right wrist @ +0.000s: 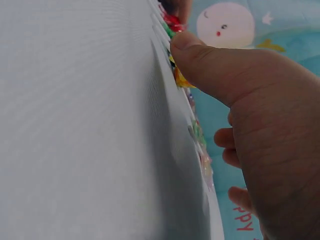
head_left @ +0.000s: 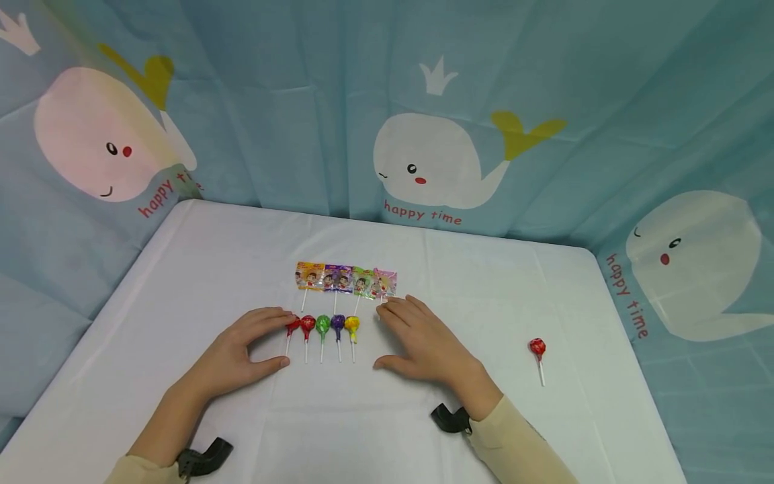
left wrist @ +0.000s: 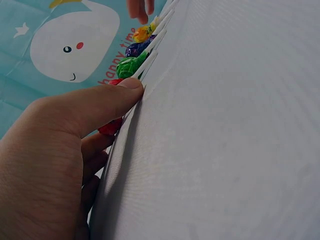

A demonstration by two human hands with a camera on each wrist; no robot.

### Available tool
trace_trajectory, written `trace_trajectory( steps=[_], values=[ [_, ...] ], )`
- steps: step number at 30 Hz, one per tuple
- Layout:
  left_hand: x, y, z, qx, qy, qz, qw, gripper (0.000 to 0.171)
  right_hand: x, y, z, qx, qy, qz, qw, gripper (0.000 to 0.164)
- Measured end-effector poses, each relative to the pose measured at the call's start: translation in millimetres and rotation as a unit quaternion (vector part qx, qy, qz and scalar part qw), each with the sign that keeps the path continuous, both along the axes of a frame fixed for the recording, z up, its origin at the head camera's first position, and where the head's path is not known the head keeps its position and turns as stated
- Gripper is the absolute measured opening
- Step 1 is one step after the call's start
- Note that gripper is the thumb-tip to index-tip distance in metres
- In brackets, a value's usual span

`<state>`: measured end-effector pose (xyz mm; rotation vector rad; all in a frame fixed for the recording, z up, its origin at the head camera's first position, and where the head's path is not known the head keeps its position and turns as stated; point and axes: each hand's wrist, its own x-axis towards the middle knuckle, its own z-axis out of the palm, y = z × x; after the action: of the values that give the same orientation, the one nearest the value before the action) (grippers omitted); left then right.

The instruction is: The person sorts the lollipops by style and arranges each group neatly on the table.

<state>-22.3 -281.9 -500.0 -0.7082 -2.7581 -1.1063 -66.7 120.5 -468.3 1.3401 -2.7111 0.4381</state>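
Note:
Side by side on the white table lie round-headed lollipops: a red lollipop (head_left: 293, 325) at the left end, a second red lollipop (head_left: 308, 324), a green lollipop (head_left: 323, 325), a purple lollipop (head_left: 338, 324) and a yellow lollipop (head_left: 353, 325). My left hand (head_left: 238, 353) rests at the left end, its index fingertip touching the first red head and its thumb near the stick. To the right of the yellow one, apart from it, my right hand (head_left: 426, 343) lies on the table with fingers spread. Its thumb (right wrist: 200, 50) hides part of the row in the right wrist view.
Behind the row lie flat-wrapped lollipops: orange (head_left: 310, 275), purple (head_left: 338, 278), green (head_left: 363, 281) and pink (head_left: 385, 282). Another red lollipop (head_left: 537, 347) lies alone at the right. A blue whale-print curtain (head_left: 290, 134) hangs behind the table (head_left: 314, 430).

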Motion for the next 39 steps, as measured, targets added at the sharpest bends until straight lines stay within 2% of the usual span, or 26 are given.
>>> trace_trajectory(
  steps=[28, 39],
  values=[
    [1.0, 0, 1.8, 0.01, 0.006, -0.005, 0.9999, 0.076, 10.4, 44, -3.1, -0.015, 0.011, -0.037, 0.999, 0.09],
    [0.6, 0, 1.1, -0.001, -0.004, 0.004, 1.0, 0.076, 11.6, 60, -6.4, -0.022, 0.017, -0.049, 0.998, 0.089]
  ],
)
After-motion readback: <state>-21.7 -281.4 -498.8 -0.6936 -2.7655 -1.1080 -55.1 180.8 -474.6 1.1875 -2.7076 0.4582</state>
